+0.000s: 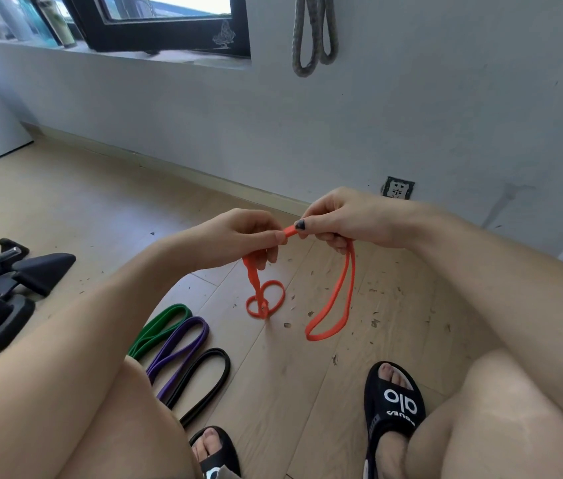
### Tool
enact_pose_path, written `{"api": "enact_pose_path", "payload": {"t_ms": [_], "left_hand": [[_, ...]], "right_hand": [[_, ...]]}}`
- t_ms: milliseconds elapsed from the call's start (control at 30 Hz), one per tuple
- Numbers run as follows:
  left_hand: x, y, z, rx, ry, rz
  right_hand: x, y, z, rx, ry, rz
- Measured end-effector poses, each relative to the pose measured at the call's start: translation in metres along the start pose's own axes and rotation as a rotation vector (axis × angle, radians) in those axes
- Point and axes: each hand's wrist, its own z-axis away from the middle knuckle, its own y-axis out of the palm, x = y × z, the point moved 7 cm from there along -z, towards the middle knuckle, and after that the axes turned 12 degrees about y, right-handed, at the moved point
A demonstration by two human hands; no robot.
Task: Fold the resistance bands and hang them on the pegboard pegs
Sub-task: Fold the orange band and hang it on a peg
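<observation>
Orange band (333,299): pinched between left hand (238,236) and right hand (339,219), loops dangling over floor (65,202), likely for folding. Green band (159,328), purple band (180,344), black band (204,382): near left, waiting.

Both hands (287,233) pinching, fingertips together

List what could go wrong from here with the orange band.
1. The orange band is twisted into small coils below the left hand; it may fold unevenly or knot.
2. Its long loop under the right hand hangs down to the floor and could pick up the scattered debris.
</observation>
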Motion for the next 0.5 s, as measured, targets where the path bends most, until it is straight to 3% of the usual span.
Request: {"api": "enact_pose_path", "payload": {"t_ms": [500], "left_hand": [[-0.014,-0.008,-0.001,-0.119,0.161,-0.101]], "right_hand": [[0.011,-0.008,0.006,-0.109,-0.042,-0.093]]}}
